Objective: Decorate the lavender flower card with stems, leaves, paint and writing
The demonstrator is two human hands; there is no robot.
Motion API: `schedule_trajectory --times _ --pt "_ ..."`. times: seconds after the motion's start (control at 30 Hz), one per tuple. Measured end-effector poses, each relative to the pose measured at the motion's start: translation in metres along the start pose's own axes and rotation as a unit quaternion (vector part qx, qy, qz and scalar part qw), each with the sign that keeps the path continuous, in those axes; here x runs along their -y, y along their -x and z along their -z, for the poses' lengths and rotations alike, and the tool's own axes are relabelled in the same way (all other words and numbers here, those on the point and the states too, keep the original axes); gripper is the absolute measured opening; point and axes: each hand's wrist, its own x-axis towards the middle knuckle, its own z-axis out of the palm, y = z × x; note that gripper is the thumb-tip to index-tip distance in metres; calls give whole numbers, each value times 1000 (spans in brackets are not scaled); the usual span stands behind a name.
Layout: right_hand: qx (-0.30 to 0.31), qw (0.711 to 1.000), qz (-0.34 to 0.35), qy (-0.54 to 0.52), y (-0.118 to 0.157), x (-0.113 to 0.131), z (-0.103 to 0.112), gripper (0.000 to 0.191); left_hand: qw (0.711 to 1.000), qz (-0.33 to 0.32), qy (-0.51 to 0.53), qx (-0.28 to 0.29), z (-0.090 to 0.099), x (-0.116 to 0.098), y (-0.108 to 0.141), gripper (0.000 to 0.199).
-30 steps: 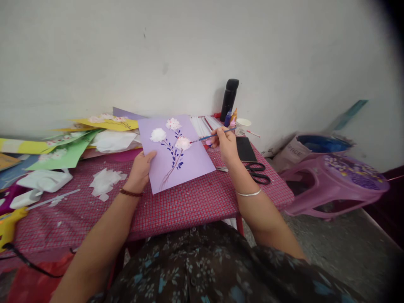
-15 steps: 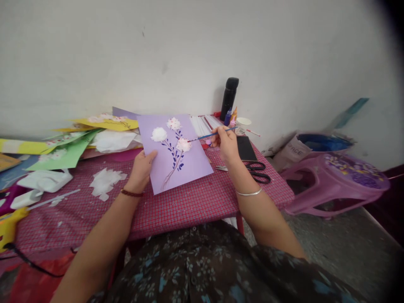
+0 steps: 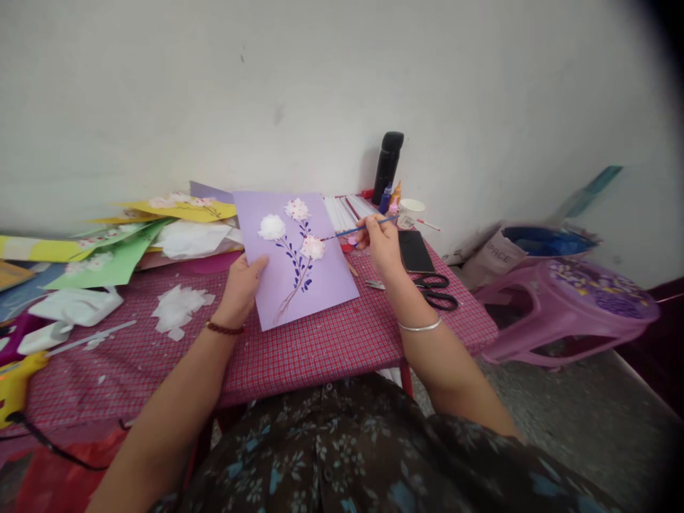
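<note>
My left hand (image 3: 243, 285) grips the left edge of a sheet of purple paper (image 3: 331, 285), thumb on top, holding it tilted above the table. The sheet bears a brown stem with dark blue leaves and three fluffy white flowers: a plain one (image 3: 272, 228) at left, and two speckled with red, at the top (image 3: 296, 209) and at the right (image 3: 313, 247). In my right hand (image 3: 379, 242) is a thin blue paintbrush (image 3: 347, 231), pinched between the fingers. Its tip is at the right flower; whether it touches I cannot tell.
Black-handled scissors (image 3: 438, 292) and a black flat object (image 3: 415, 251) lie right of my right hand. Behind stand a black flask (image 3: 388, 167), small paint bottles and a white cup (image 3: 411, 208). Torn white pieces (image 3: 182, 310), coloured sheets (image 3: 122, 249) and a yellow glue gun (image 3: 18, 385) lie left.
The purple sheet has shifted and turned very slightly in my left hand. My right hand has moved a little left and down with the paintbrush, its tip still at the right flower.
</note>
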Motion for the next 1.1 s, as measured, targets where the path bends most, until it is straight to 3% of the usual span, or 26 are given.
schedule_trajectory --times 0.3,0.53,0.87,1.1 --pt "21 1000 7 -8 1 -3 -4 44 1000 6 -1 1 -1 -1 1 30" --pt "-10 999 13 -38 -1 1 -2 43 1000 -3 -12 4 0 2 0 33" --pt "24 999 -6 -22 1 -5 -6 43 1000 -6 -13 16 1 4 -1 38" --pt "-3 998 -4 -59 -1 1 -1 45 1000 -6 -13 10 3 5 -3 39"
